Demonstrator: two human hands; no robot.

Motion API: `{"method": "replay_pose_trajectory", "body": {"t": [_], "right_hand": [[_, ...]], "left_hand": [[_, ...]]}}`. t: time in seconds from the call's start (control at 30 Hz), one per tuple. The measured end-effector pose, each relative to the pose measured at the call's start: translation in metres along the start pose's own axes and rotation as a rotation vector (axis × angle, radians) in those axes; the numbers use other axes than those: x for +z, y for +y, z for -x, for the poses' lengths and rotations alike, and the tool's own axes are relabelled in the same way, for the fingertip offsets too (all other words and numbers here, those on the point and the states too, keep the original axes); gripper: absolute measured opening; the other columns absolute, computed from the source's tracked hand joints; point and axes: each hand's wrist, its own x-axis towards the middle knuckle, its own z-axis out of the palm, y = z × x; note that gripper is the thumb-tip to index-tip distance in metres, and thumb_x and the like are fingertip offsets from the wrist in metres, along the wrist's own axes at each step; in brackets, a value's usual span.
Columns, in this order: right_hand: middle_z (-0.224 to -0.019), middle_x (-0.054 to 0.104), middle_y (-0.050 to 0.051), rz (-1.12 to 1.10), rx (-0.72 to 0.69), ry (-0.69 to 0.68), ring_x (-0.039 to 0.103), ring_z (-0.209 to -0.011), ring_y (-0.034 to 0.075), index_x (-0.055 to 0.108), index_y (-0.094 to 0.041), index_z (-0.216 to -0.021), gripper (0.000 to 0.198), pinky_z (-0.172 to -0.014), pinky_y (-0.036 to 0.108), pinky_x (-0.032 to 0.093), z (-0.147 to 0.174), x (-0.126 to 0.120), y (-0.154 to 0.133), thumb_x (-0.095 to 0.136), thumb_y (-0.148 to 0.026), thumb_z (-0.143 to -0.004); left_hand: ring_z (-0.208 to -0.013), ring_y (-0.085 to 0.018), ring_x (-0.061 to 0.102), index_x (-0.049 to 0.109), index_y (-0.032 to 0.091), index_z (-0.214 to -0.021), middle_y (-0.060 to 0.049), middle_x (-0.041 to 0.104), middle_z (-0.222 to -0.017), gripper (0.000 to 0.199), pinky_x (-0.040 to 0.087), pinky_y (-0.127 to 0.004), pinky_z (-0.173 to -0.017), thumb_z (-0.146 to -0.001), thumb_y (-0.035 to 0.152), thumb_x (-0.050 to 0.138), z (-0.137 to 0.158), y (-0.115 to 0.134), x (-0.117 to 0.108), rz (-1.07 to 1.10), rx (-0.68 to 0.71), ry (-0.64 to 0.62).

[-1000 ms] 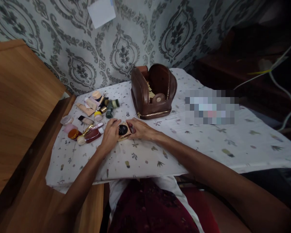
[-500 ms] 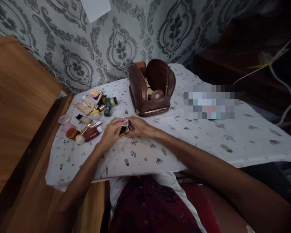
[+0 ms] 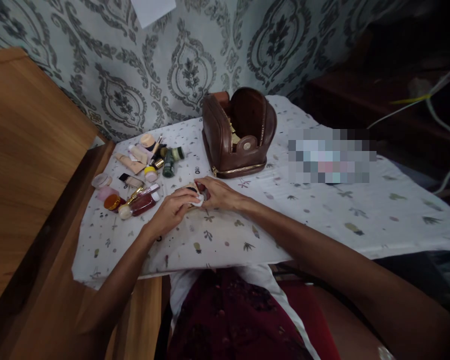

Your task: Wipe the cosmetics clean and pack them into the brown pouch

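Observation:
A small gold-and-dark makeup compact (image 3: 190, 188) stands open on the table's patterned cloth, partly covered by my fingers. My right hand (image 3: 222, 194) is closed around its raised, reddish-dark lid. Between the fingers of my left hand (image 3: 172, 208) is a small white wipe (image 3: 198, 200), pressed against the compact. It is too small to tell whether the wipe is tissue or cotton. Just behind my hands sits a brown leather bag (image 3: 236, 159) with its zipped top open and something yellowish inside.
To the left lie several cosmetics: a dark red bottle (image 3: 143, 204), an orange-lidded jar (image 3: 113, 202), a green tube (image 3: 168, 164) and a beige tube (image 3: 129, 163). A blurred-out item (image 3: 330, 157) lies at the right. A wooden panel (image 3: 33, 150) borders the left; a patterned curtain (image 3: 191, 65) hangs behind.
My left hand has moved slightly down and across the compact, with the white wipe now lower, near its front edge. My right hand keeps its hold on the lid. The view has shifted slightly.

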Motion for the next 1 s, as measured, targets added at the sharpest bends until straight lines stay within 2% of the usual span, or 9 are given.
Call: {"method": "replay_pose_trajectory", "body": {"t": [0.33, 0.43, 0.53, 0.63, 0.77, 0.87, 1.0], "right_hand": [[-0.099, 0.060, 0.004, -0.023, 0.010, -0.024, 0.056, -0.091, 0.022, 0.061, -0.018, -0.109, 0.049, -0.079, 0.030, 0.043, 0.003, -0.006, -0.004, 0.079, -0.028, -0.064], [-0.101, 0.061, 0.005, -0.041, 0.004, -0.014, 0.057, -0.092, 0.022, 0.061, -0.018, -0.113, 0.055, -0.081, 0.030, 0.044, 0.003, -0.006, -0.002, 0.080, -0.029, -0.063], [-0.103, 0.061, 0.006, -0.035, 0.022, -0.016, 0.057, -0.092, 0.022, 0.060, -0.017, -0.117, 0.060, -0.081, 0.030, 0.044, 0.002, -0.004, 0.000, 0.081, -0.031, -0.062], [-0.101, 0.062, 0.005, -0.027, 0.019, -0.008, 0.058, -0.090, 0.021, 0.062, -0.017, -0.111, 0.054, -0.078, 0.029, 0.044, 0.001, -0.002, 0.002, 0.081, -0.032, -0.062], [-0.096, 0.063, 0.003, -0.054, -0.006, -0.001, 0.058, -0.084, 0.019, 0.065, -0.017, -0.104, 0.045, -0.073, 0.026, 0.043, 0.000, -0.001, 0.001, 0.079, -0.030, -0.063], [-0.099, 0.063, 0.004, -0.052, 0.020, 0.008, 0.058, -0.085, 0.019, 0.064, -0.016, -0.110, 0.054, -0.073, 0.026, 0.043, 0.000, -0.001, 0.001, 0.081, -0.029, -0.060], [-0.103, 0.062, 0.005, -0.064, 0.049, -0.007, 0.058, -0.086, 0.019, 0.060, -0.016, -0.121, 0.066, -0.075, 0.027, 0.044, 0.000, -0.002, 0.001, 0.083, -0.030, -0.060]], "left_hand": [[-0.108, -0.020, 0.063, 0.071, 0.017, -0.103, -0.009, 0.068, -0.113, 0.030, 0.051, -0.037, -0.098, -0.091, 0.010, 0.044, -0.010, -0.030, 0.002, -0.188, -0.161, 0.193], [-0.109, -0.020, 0.063, 0.071, 0.017, -0.104, -0.009, 0.067, -0.113, 0.031, 0.050, -0.038, -0.099, -0.091, 0.009, 0.044, -0.008, -0.029, 0.001, -0.196, -0.163, 0.196], [-0.108, -0.019, 0.063, 0.071, 0.018, -0.105, -0.009, 0.067, -0.114, 0.032, 0.051, -0.036, -0.098, -0.090, 0.008, 0.044, -0.002, -0.019, 0.000, -0.169, -0.118, 0.141], [-0.109, -0.018, 0.063, 0.070, 0.019, -0.107, -0.009, 0.067, -0.116, 0.031, 0.051, -0.034, -0.097, -0.094, 0.010, 0.043, 0.007, -0.004, 0.000, -0.132, -0.031, 0.064], [-0.109, -0.018, 0.063, 0.069, 0.020, -0.110, -0.009, 0.068, -0.116, 0.030, 0.051, -0.034, -0.097, -0.096, 0.014, 0.043, 0.016, 0.006, 0.000, -0.115, 0.027, 0.026], [-0.109, -0.018, 0.063, 0.070, 0.020, -0.109, -0.009, 0.068, -0.117, 0.030, 0.051, -0.035, -0.097, -0.095, 0.012, 0.044, 0.016, -0.002, -0.003, -0.139, -0.021, 0.065], [-0.105, -0.019, 0.064, 0.072, 0.018, -0.103, -0.008, 0.068, -0.112, 0.031, 0.052, -0.035, -0.096, -0.089, 0.008, 0.046, 0.013, -0.022, -0.009, -0.207, -0.149, 0.184]]}}
